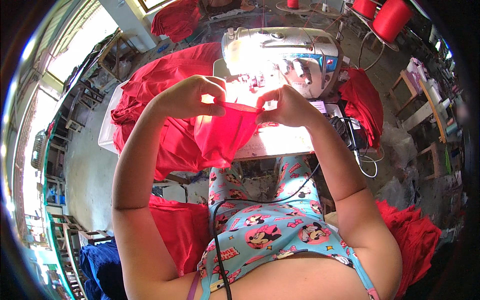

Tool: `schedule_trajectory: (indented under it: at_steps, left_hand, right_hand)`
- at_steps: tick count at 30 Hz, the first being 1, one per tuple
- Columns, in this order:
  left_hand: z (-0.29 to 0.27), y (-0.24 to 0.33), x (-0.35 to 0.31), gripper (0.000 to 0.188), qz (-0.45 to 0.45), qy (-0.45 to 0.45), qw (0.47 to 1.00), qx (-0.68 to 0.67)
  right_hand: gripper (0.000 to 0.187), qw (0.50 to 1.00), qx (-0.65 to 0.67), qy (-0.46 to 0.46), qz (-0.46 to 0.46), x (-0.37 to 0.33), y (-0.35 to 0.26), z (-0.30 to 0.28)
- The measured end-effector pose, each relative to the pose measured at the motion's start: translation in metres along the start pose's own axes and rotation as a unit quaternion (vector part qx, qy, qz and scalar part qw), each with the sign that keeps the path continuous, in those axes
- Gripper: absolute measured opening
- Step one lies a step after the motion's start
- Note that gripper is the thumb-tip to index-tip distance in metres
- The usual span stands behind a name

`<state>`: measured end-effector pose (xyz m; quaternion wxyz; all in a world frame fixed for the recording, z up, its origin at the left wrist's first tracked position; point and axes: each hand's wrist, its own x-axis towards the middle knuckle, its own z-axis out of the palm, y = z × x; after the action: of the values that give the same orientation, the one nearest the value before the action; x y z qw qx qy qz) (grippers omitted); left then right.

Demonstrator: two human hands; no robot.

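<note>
Stretched between my two hands is the top edge of a piece of red fabric (227, 131), held up just in front of a sewing machine (290, 55). My left hand (192, 97) pinches one corner between thumb and fingers. The other corner is gripped by my right hand (286, 106), thumb against fingertips. The fabric hangs down toward the table's near edge and lies against a larger heap of red cloth (165, 65) at the left. Bright light washes out the needle area behind my hands.
Red thread cones (392, 21) stand at the back right. More red cloth (364, 107) lies right of the machine, beside a black box with cables (354, 131). Red piles (412, 240) flank me, with dark blue cloth (102, 265) at lower left. A black cable (216, 225) crosses my lap.
</note>
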<state>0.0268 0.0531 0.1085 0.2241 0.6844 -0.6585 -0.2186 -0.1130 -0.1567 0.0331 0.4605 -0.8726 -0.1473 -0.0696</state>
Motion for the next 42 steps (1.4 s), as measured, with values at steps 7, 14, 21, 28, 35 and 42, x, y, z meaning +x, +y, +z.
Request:
schedule_trajectory:
  at_steps: [7,14,21,28,35,42]
  left_hand:
    - [0.014,-0.003,-0.002,0.013,0.053,0.039,0.997,-0.037]
    - [0.020,-0.013,-0.005,0.024,0.067,0.028,0.996,-0.042]
    - [0.046,0.035,-0.013,0.013,0.028,0.121,0.984,0.125]
    - [0.023,0.014,-0.022,0.021,-0.208,0.232,0.950,0.024]
    - [0.012,-0.027,-0.034,0.024,-0.186,0.282,0.933,-0.129]
    - [0.006,-0.024,-0.029,0.025,-0.190,0.249,0.949,-0.044]
  right_hand:
    - [0.018,0.998,-0.045,0.039,0.017,-0.007,-0.007,0.007]
    - [0.023,0.994,-0.059,0.081,0.042,-0.011,-0.004,0.019]
    - [0.024,0.995,-0.077,0.037,0.050,-0.003,-0.017,0.021]
    - [0.020,0.976,-0.021,0.202,0.072,0.020,-0.017,0.031]
    - [0.018,0.994,-0.056,0.080,0.053,-0.007,0.028,0.049]
    - [0.027,0.929,-0.242,-0.259,0.109,0.018,0.015,0.062]
